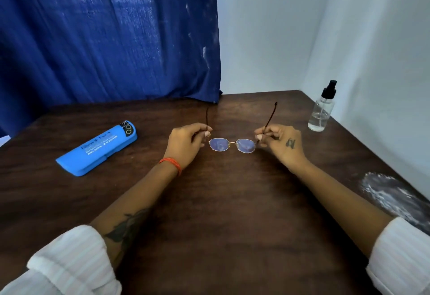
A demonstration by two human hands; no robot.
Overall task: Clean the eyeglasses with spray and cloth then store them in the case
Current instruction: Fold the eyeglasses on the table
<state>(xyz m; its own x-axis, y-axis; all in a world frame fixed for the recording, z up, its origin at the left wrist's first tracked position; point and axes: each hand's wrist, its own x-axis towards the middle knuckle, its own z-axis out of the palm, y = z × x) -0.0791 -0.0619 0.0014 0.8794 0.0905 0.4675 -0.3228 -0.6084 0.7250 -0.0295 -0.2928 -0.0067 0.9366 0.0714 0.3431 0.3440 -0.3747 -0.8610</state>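
Observation:
Thin gold-rimmed eyeglasses (pixel 232 145) are held over the middle of the dark wooden table (pixel 221 213), lenses toward me, both temple arms unfolded and pointing away. My left hand (pixel 186 143) pinches the left temple near its hinge. My right hand (pixel 279 143) pinches the right temple the same way. A blue eyeglass case (pixel 96 150) lies shut on the table to the left. A clear spray bottle (pixel 322 108) with a black pump top stands upright at the far right. No cloth is in view.
A blue curtain (pixel 104 38) hangs behind the table's far left edge. White walls (pixel 349 38) close the far right corner. A whitish smear (pixel 391 192) marks the table near its right edge.

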